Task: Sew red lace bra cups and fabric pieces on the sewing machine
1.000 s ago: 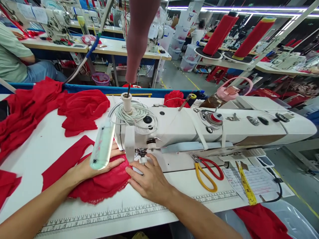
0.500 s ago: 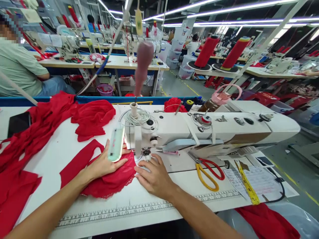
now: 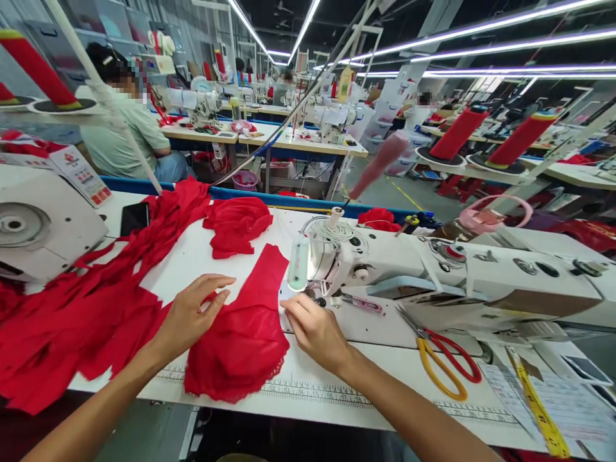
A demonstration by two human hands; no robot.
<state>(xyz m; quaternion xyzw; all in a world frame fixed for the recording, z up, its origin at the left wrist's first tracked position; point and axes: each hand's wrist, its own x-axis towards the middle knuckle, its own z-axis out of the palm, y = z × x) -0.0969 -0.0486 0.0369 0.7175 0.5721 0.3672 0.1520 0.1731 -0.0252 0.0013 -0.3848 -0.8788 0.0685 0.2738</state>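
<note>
Clock directions were counted from the middle of the red garment piece. Farthest left, at nine o'clock, a heap of red cloth (image 3: pixel 101 321) sprawled across the table (image 3: pixel 168 276), a dark phone (image 3: pixel 135 219) by its upper edge toward ten o'clock. The left forearm slanted in from about eight, and the left hand (image 3: pixel 188 316) stood at ten, released: thumb and fingers parted, tips aimed between two and three, just over the cloth's left side. The red garment piece (image 3: pixel 238 353) lay flat on the table between the hands, its narrow end toward one o'clock, its scalloped edge toward five. At three was the right hand (image 3: pixel 315 328), wrist slightly bent, fingers curled together and aimed at ten, tips just beside the cloth's edge; whether they pinched anything I could not tell. Its forearm ran back toward four. The sewing machine (image 3: pixel 394 260) stood at two, the scissors (image 3: pixel 425 333) and yellow tape measure (image 3: pixel 536 401) farther out around three.
</note>
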